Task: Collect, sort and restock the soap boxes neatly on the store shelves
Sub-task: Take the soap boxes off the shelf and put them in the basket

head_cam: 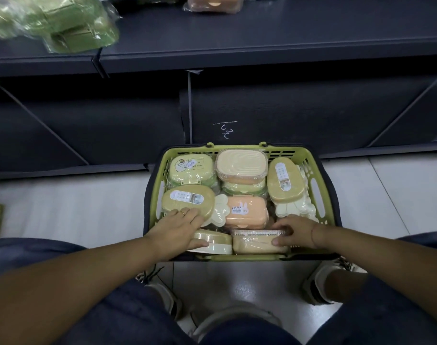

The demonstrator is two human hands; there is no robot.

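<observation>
A green shopping basket stands on the floor before me, packed with several wrapped soap boxes. My left hand lies over a tan oval box at the basket's near left, its thumb on a cream box below. My right hand grips the right end of a tan rectangular box at the near edge. An orange box sits between my hands. A pale green box, a cream-lidded box and another tan oval box fill the far half.
A dark shelf runs across the top, holding wrapped green boxes at left and an orange box at the back. Dark empty lower shelving sits behind the basket. White tiled floor surrounds it. My knees and shoes frame the bottom.
</observation>
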